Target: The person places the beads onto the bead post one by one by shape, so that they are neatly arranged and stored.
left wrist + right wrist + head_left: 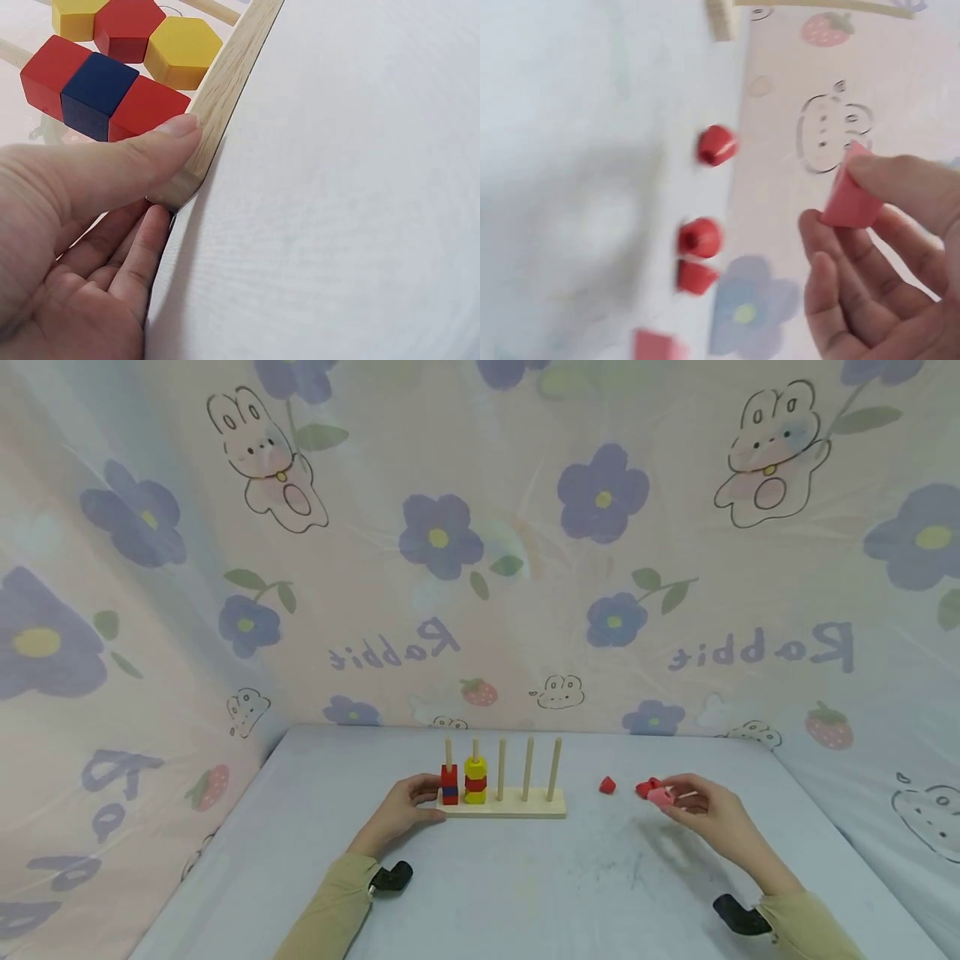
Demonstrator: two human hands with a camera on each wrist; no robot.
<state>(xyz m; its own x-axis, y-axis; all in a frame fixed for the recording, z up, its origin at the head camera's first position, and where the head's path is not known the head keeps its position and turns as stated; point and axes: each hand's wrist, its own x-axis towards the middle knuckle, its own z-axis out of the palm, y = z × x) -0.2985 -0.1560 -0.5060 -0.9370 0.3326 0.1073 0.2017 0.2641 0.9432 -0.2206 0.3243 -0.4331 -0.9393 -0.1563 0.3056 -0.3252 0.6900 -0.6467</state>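
My left hand [402, 814] grips the left end of a wooden peg stand [510, 810], thumb along the base's front edge in the left wrist view. On its first peg are red and blue square blocks [100, 96]; the second peg carries yellow and red hexagonal blocks [476, 781]. The other three pegs [528, 768] are bare. Over to the right, my right hand [716, 817] pinches a pink block [853, 196] between thumb and fingers, lifted above the table. Small red blocks [701, 238] lie close by.
A single red block [607, 785] lies between the stand and my right hand. Another pink block [656, 345] shows at the bottom of the right wrist view. A patterned curtain [517, 610] hangs behind the white table [525, 893].
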